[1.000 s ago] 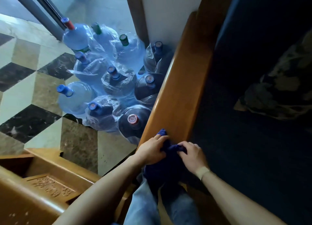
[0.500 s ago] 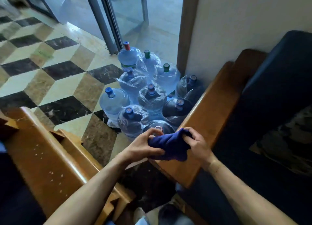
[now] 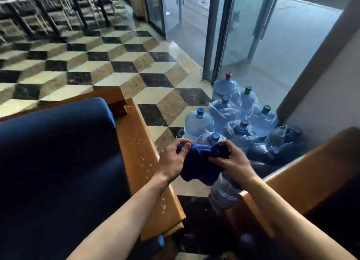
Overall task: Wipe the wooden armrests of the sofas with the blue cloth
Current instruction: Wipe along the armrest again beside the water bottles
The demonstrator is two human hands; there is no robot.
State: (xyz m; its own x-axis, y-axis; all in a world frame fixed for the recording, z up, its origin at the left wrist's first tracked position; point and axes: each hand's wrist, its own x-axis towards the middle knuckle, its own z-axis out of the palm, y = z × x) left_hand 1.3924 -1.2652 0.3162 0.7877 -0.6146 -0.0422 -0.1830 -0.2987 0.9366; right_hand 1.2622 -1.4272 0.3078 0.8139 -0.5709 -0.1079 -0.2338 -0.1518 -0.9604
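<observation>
1. The blue cloth (image 3: pixel 202 162) sits bunched at frame centre, in the air between two wooden armrests.
2. The left hand (image 3: pixel 173 162) has its grip clamped on the cloth's left end.
3. The right hand (image 3: pixel 231 160) pinches its right end.
4. The speckled left armrest (image 3: pixel 144 162) lies just left of the hands.
5. The right armrest (image 3: pixel 303 174) crosses the lower right.
6. Water bottles (image 3: pixel 233 119) stand on the floor behind.

Both bare forearms reach from the lower frame toward the centre. The left hand (image 3: pixel 172 160) and right hand (image 3: pixel 232 160) face each other, fingers curled, gripping the blue cloth (image 3: pixel 200 162) between them.
</observation>
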